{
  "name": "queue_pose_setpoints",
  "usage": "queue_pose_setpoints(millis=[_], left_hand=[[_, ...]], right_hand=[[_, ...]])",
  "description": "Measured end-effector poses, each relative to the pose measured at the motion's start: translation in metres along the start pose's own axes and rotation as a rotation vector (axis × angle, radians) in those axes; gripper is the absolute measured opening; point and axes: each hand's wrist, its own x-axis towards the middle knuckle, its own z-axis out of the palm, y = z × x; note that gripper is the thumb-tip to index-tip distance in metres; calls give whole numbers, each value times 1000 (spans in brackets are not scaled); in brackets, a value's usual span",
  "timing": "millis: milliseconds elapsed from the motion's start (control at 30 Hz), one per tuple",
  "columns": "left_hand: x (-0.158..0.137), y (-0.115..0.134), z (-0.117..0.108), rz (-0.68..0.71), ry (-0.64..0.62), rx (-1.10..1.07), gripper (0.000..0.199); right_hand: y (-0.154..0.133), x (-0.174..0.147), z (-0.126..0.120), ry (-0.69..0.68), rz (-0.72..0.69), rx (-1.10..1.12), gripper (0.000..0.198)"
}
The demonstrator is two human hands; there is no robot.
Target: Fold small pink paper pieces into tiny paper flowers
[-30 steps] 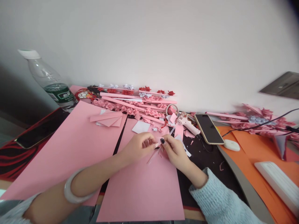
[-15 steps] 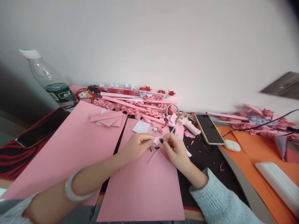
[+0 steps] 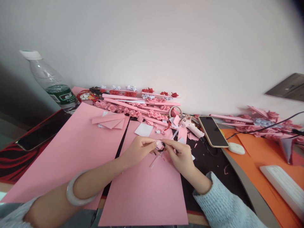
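Between my two hands is a small piece of pink paper (image 3: 159, 145), partly hidden by the fingertips. My left hand (image 3: 140, 150) pinches it from the left with thumb and forefinger. From the right, my right hand (image 3: 179, 155) has its fingers closed on the same piece. Both hands hover over a large pink paper sheet (image 3: 147, 196). A clear glue stick (image 3: 155, 161) runs below the fingers. Beyond the right hand lies a pale pink glue gun (image 3: 193, 127). A white paper square (image 3: 143, 129) rests on the sheet just past my left hand.
Pink paper tubes and paper flowers (image 3: 133, 112) pile up along the wall. A water bottle (image 3: 59, 90) stands back left. Folded pink papers (image 3: 110, 121) lie on another pink sheet (image 3: 71, 152). To the right are a phone (image 3: 213, 131), a white case (image 3: 236, 148), orange paper (image 3: 263, 155) and a keyboard (image 3: 282, 186).
My right hand has shifted slightly, its forefinger now reaching straighter across to the paper piece. The piece has turned a little between the fingertips; my left hand stays nearly in place.
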Motion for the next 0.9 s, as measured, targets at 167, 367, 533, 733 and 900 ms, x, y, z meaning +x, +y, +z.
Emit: queue_pose_setpoints(millis=[167, 367, 533, 733, 900], left_hand=[[0, -1, 0, -17, 2, -45, 33], [3, -3, -2, -72, -3, -126, 29], [5, -10, -3, -115, 1, -224, 27], [6, -11, -3, -132, -10, -246, 29], [7, -10, -2, -99, -20, -199, 28]], right_hand=[[-2, 0, -1, -26, -133, -81, 25], [-4, 1, -2, -111, -203, -125, 30], [-3, 0, -1, -156, -195, -152, 32], [-2, 0, -1, -164, -184, -149, 32], [-2, 1, -1, -161, -143, -105, 32]])
